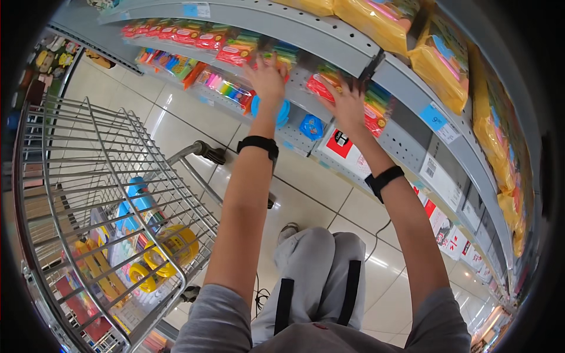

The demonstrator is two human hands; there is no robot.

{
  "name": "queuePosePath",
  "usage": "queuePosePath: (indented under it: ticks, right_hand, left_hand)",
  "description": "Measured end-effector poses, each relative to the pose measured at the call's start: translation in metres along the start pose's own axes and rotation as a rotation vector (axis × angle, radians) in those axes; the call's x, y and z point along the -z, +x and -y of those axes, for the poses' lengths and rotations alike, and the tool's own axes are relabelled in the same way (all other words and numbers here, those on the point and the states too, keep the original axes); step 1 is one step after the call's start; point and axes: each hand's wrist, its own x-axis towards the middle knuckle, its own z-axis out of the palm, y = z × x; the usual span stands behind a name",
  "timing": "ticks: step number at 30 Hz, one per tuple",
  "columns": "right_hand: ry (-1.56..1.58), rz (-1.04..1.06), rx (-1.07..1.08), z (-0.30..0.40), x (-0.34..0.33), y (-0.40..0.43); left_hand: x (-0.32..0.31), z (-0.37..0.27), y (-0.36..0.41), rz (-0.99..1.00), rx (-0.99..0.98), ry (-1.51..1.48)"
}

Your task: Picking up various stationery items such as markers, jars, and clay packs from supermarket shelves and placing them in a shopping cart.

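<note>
Both my hands reach to a grey perforated metal shelf. My left hand (268,81), fingers spread, lies over a red-labelled clear packet of coloured sticks (282,55); whether it grips the packet is not plain. My right hand (346,106) is spread across two similar packets, a left one (321,87) and a right one (375,114), its fingertips partly blurred. More such packets (187,35) stand in a row to the left. On the shelf below are packs of multicoloured pieces (225,88), a blue round container (282,112) and a smaller blue container (312,127).
A wire shopping cart (119,176) stands at the left, holding yellow-lidded tubs (183,242) and a blue item (141,198). Yellow packages (441,66) fill the upper shelf, whose edge (326,39) overhangs the packets. A cable (378,236) lies on the tiled floor.
</note>
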Motion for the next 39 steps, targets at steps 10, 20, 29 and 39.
queuePosePath:
  ticks: [10, 20, 29, 39]
  right_hand:
    - [0.236, 0.035, -0.013, 0.023, 0.073, -0.007]
    - [1.125, 0.132, 0.150, 0.124, 0.451, 0.008]
    - [1.229, -0.219, 0.663, 0.128, 0.777, 0.095]
    - [1.355, -0.925, 0.522, 0.243, 0.853, 0.031]
  left_hand:
    - [0.142, -0.070, -0.008, 0.019, 0.072, -0.414]
    - [0.603, -0.061, -0.092, 0.552, -0.010, -0.687]
    - [0.821, 0.074, -0.095, 0.266, 0.575, -0.004]
    - [0.865, 0.182, -0.114, 0.237, 0.429, -0.085]
